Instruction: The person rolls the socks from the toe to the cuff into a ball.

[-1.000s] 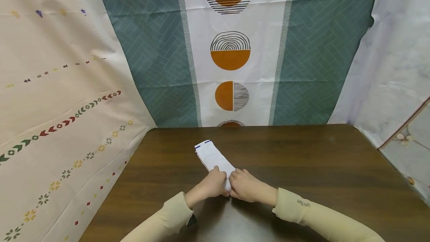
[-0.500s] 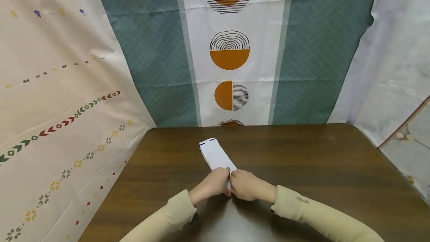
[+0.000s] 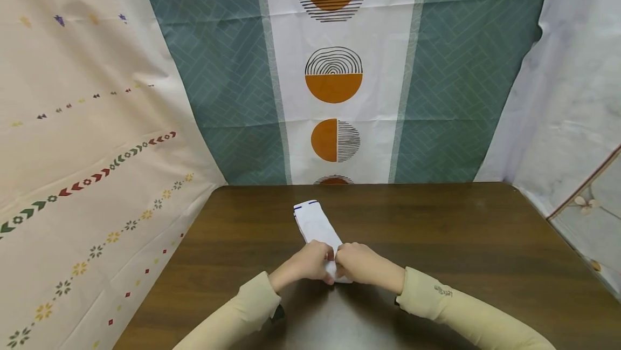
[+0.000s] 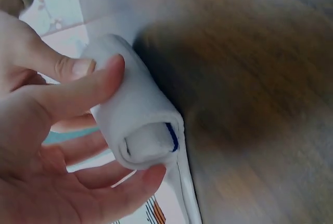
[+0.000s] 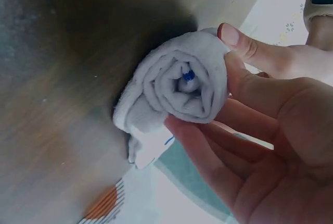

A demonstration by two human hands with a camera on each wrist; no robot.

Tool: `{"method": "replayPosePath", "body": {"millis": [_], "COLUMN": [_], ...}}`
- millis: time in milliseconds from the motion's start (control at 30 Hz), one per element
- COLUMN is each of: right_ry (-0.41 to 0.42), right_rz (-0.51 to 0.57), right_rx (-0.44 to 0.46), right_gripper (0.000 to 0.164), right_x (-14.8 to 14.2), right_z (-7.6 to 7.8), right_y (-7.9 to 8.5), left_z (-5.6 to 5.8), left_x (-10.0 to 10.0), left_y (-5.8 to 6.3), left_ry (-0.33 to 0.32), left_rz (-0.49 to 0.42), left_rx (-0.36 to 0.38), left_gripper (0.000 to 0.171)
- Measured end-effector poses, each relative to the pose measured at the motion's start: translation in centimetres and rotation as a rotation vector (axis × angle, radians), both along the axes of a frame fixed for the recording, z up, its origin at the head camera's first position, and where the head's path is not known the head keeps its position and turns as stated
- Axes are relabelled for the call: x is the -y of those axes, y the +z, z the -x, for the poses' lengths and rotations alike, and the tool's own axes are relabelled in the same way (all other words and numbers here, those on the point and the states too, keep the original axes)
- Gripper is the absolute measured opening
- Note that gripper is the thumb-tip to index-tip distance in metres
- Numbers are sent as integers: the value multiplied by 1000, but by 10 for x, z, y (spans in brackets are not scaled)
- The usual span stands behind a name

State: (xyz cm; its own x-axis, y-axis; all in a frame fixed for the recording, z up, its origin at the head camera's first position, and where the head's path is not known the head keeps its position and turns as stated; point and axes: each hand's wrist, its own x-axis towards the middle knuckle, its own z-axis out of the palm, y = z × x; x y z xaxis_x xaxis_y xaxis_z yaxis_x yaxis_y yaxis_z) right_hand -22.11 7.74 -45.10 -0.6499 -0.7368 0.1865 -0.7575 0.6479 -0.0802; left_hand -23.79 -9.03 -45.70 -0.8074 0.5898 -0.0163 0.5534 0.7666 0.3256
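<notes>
A white towel (image 3: 317,226) with blue end stripes lies folded into a long strip on the dark wooden table (image 3: 436,231), slanting away to the far left. Its near end is wound into a roll, whose spiral (image 5: 210,91) with a blue spot at its core shows in the right wrist view. My left hand (image 3: 308,263) grips one end of this roll (image 4: 138,99), thumb on one side and fingers curled on the other. Close beside it, my right hand (image 3: 366,266) holds the other end between thumb and fingers. Part of the roll is hidden behind both hands in the head view.
A patterned cloth (image 3: 335,86) with orange circles hangs behind the table's far edge. To the left drapes a cream cloth (image 3: 97,177) with printed flowers, to the right a pale sheet (image 3: 558,123). Dark bands show at both cuffs.
The towel's far end has swung a little to the right. My left hand has shifted slightly right, and more of the white roll now shows below and between the hands.
</notes>
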Motion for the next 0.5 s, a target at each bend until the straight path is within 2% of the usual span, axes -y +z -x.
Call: {"method": "replayPosePath", "body": {"millis": [133,267,400,500], "right_ry": [14,63,98,111], "right_rz": [30,13,-83,-190], "right_rx": [-61,-141,-243,-327], "right_gripper": [17,22,30,42], "right_x": [1,1,1,3], "right_z": [0,-7,-19,-29], "right_y": [0,-2,-2,1], "left_z": [7,11,9,6], "left_x": [1,2,1,1], "left_y": [2,4,5,7], "left_ry": [-81,-148,-201,-241], "left_rz": [-2,16,52,64], "left_rx": [31,106,140,170], "left_gripper": [30,23,21,21]}}
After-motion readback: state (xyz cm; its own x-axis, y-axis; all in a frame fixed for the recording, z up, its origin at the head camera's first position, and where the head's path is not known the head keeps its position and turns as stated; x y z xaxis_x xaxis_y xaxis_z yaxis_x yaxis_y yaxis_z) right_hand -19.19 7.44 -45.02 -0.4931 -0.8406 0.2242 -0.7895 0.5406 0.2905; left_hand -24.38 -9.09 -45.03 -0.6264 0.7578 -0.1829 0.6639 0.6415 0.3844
